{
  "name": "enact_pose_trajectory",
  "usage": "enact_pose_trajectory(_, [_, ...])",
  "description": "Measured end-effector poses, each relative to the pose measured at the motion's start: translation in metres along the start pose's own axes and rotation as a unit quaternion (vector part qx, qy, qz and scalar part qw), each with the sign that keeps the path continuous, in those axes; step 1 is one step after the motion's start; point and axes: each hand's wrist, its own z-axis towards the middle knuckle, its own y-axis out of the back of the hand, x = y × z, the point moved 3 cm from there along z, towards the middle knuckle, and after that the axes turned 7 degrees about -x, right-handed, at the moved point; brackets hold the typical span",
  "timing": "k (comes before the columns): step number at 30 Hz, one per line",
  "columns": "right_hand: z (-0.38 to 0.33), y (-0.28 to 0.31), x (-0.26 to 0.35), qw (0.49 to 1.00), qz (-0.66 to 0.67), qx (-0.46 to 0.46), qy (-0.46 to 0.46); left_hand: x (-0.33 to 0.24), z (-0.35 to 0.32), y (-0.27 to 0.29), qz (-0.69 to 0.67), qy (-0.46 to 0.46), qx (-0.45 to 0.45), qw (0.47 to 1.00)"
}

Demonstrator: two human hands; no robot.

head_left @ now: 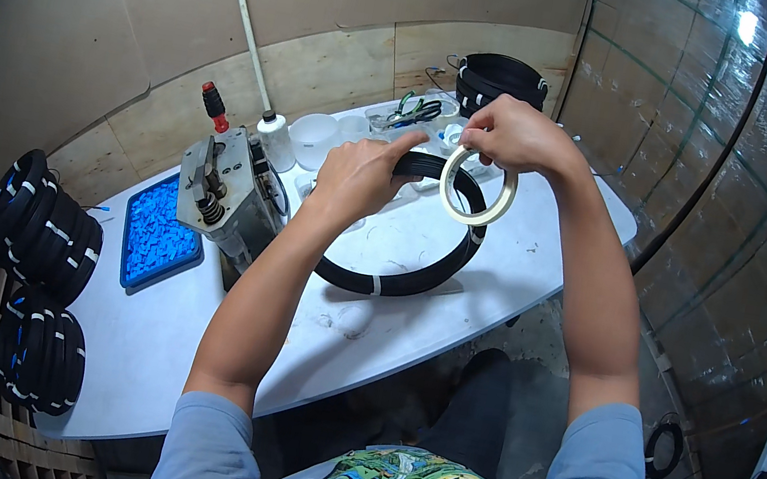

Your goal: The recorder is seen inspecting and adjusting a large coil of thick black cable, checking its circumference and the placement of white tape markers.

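Note:
My left hand (pixel 359 175) grips the upper left part of a coil of black cable (pixel 423 279), its index finger stretched out along the top. The coil stands tilted over the white table, with white bands of tape round it at the bottom and right. My right hand (pixel 520 135) pinches the top of a cream roll of tape (pixel 447 189), which hangs in front of the coil's upper right part. Whether a strip runs from the roll to the cable, I cannot tell.
Left of my forearm stands a metal bench machine (pixel 228 188) beside a blue tray (pixel 158 280) of small blue pieces. Stacked black coils (pixel 40 350) line the table's left edge; more coils (pixel 501 82) stand at the back. A white bottle (pixel 275 140) and pliers (pixel 412 112) lie behind.

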Motion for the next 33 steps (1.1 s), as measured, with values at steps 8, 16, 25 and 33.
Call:
enact_pose_trajectory(8, [0.013,-0.006,0.012,0.994,-0.04,0.093,0.044,-0.001,-0.001,-0.001,0.018,-0.04,0.01,0.999])
enact_pose_trajectory(16, [0.008,-0.016,0.025,0.989,-0.078,0.109,0.071,0.004,-0.001,-0.002,0.008,-0.049,0.013,0.999])
enact_pose_trajectory(25, [-0.034,-0.036,0.027,0.996,-0.023,-0.063,0.053,0.006,-0.001,0.001,-0.017,-0.037,0.011,0.999])
enact_pose_trajectory(33, [-0.079,-0.116,0.013,0.939,0.16,-0.303,0.042,0.005,0.0,0.002,-0.013,-0.028,0.027,0.999])
